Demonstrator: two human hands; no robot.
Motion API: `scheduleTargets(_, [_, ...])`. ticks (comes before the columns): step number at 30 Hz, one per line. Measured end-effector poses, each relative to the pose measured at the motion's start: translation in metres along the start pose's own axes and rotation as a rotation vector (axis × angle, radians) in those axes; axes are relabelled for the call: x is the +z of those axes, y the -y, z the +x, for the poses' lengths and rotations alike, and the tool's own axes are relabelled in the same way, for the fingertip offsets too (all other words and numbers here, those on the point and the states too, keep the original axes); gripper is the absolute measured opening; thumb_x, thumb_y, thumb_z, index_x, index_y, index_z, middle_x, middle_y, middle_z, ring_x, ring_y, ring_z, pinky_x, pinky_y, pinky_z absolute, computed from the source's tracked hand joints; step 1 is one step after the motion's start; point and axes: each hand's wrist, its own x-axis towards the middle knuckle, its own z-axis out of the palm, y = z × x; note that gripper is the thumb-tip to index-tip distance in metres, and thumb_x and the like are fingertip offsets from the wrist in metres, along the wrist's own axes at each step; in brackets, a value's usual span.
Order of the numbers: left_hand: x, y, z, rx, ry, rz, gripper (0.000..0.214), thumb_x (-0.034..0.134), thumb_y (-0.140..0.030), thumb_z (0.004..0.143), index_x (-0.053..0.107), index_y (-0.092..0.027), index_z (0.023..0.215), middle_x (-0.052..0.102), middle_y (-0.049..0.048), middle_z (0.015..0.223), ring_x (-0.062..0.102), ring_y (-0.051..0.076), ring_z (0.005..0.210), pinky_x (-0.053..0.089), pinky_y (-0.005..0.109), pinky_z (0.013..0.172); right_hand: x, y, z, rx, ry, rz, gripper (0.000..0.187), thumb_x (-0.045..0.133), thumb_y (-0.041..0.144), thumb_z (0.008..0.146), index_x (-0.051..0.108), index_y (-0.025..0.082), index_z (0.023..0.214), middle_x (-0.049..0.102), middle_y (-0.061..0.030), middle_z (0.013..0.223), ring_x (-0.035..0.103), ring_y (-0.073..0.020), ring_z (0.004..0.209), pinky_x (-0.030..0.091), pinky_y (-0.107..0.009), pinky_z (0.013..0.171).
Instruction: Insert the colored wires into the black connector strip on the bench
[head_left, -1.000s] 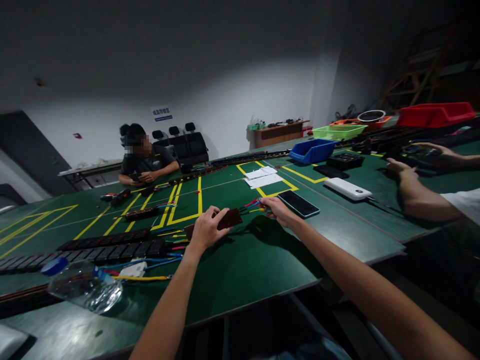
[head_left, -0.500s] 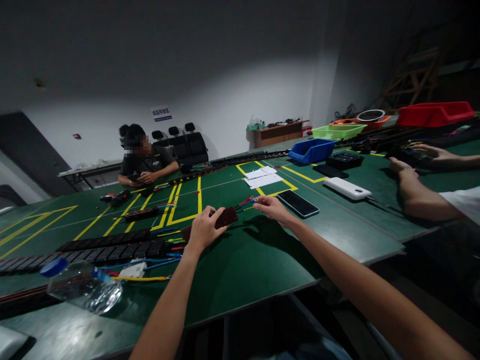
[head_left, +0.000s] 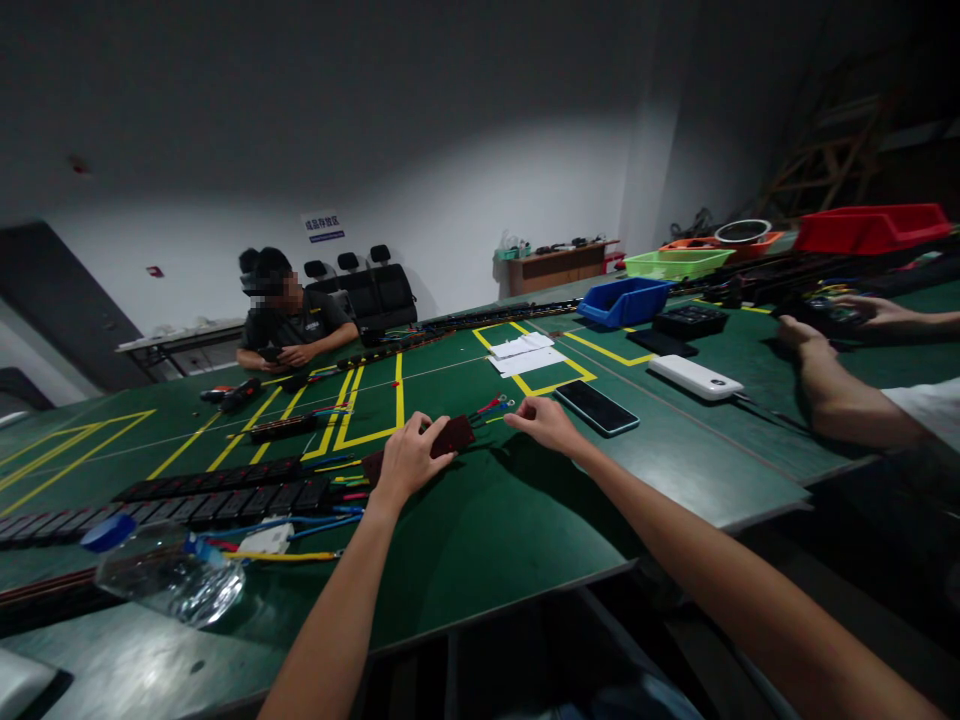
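Observation:
My left hand (head_left: 406,459) is closed round a small dark red block (head_left: 452,436) held low over the green table (head_left: 480,530). Red, blue and green wires (head_left: 491,407) with ring ends stick out of the block's far side. My right hand (head_left: 541,422) pinches the ends of those wires just right of the block. A row of black blocks (head_left: 217,497) with coloured wires lies to the left of my left hand.
A phone (head_left: 597,407) lies right of my right hand, a white power bank (head_left: 695,377) and white papers (head_left: 526,354) beyond. A plastic bottle (head_left: 169,573) lies near left. One person sits across the table (head_left: 294,322); another person's arms (head_left: 840,390) work at right. Blue bin (head_left: 625,301) behind.
Both hands have sunk a little toward the table with the block and wires. My right hand has drawn slightly left, closer to the block.

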Motion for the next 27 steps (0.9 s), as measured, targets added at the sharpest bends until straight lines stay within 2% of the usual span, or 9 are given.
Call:
scheduleTargets(5, [0.001,0.001,0.000,-0.011,0.008,-0.002,0.063,0.072,-0.050,0.087,0.056,-0.027,0.143,0.057,0.0087,0.121,0.063,0.024,0.093,0.049,0.033,0.078,0.001,0.002,-0.001,-0.047,0.000,-0.014,0.038,0.067,0.056,0.083,0.061,0.021,0.069,0.063,-0.0018,0.064,0.053,-0.0152,0.059,0.032,-0.027,0.055])
scheduleTargets(11, [0.001,0.001,-0.001,-0.020,-0.011,-0.034,0.062,0.074,-0.049,0.086,0.057,-0.028,0.141,0.056,0.0083,0.121,0.064,0.023,0.092,0.050,0.033,0.079,0.002,-0.003,0.003,-0.024,0.015,0.118,0.043,0.062,0.060,0.083,0.066,0.018,0.074,0.063,-0.0028,0.068,0.053,-0.0157,0.064,0.035,-0.027,0.056])
scheduleTargets(14, [0.001,0.000,-0.001,0.001,-0.004,-0.067,0.062,0.073,-0.050,0.086,0.057,-0.028,0.142,0.056,0.0081,0.121,0.063,0.022,0.091,0.051,0.033,0.078,0.001,-0.001,0.005,0.079,0.069,0.268,0.043,0.057,0.058,0.087,0.070,0.017,0.083,0.062,-0.0030,0.071,0.053,-0.0153,0.065,0.034,-0.024,0.051])
scheduleTargets(18, [-0.001,-0.001,0.000,0.036,-0.005,-0.101,0.062,0.072,-0.051,0.088,0.056,-0.027,0.143,0.056,0.0083,0.119,0.063,0.023,0.092,0.052,0.034,0.078,-0.002,0.005,0.004,0.275,0.166,0.498,0.034,0.062,0.050,0.086,0.072,0.017,0.089,0.067,-0.0059,0.083,0.053,-0.0133,0.066,0.029,-0.018,0.043])
scheduleTargets(22, [-0.003,-0.002,0.000,0.052,-0.024,-0.124,0.062,0.072,-0.049,0.088,0.055,-0.026,0.143,0.056,0.0086,0.120,0.063,0.023,0.094,0.053,0.035,0.080,-0.007,0.010,0.003,0.378,0.165,0.662,0.026,0.068,0.043,0.083,0.069,0.018,0.088,0.072,-0.0088,0.088,0.055,-0.0119,0.063,0.028,-0.016,0.041])
scheduleTargets(27, [-0.004,-0.004,0.000,0.076,-0.029,-0.165,0.065,0.074,-0.049,0.087,0.054,-0.027,0.145,0.057,0.0086,0.119,0.063,0.023,0.096,0.053,0.035,0.082,-0.011,0.011,0.004,0.458,0.157,0.797,0.020,0.067,0.037,0.081,0.065,0.018,0.085,0.073,-0.0105,0.088,0.055,-0.0120,0.058,0.028,-0.018,0.039])
